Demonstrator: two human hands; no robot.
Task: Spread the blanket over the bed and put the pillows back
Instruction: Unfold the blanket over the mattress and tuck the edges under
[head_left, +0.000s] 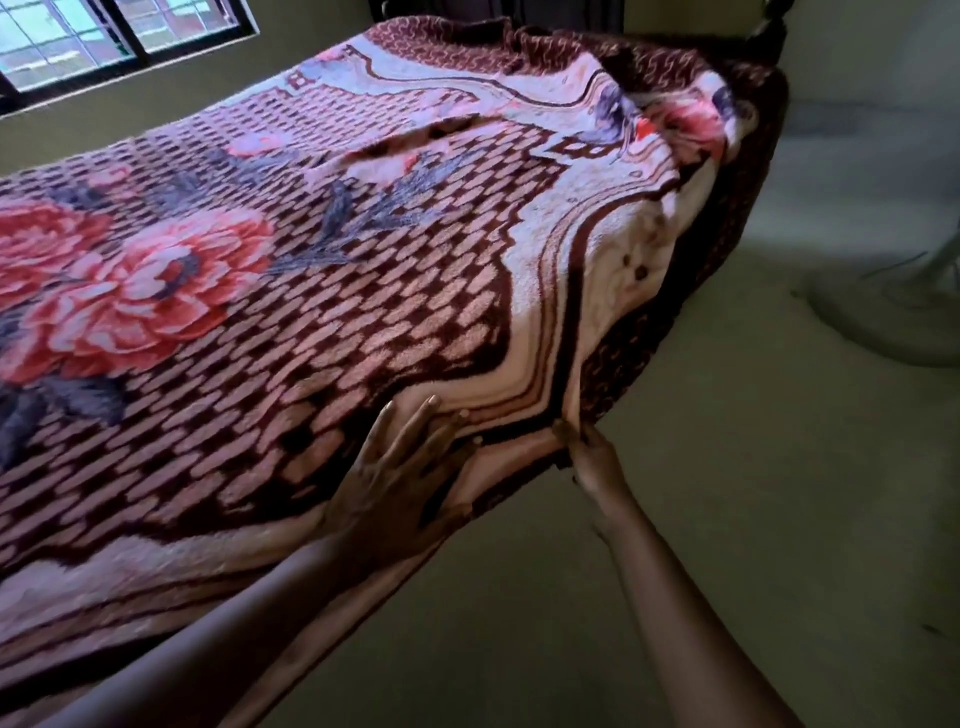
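Your left hand (400, 467) presses flat on the blanket (311, 260); right hand (589, 457) pinches its edge; rumples remain beyond fingertips; no pillows in view.

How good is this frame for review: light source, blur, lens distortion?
Head view: dim room, lit by the window at top left; the blanket turns soft and smeared at its far end, like the pale object at right; the wide-angle lens bows straight edges; left hand and right hand are dark but legible.
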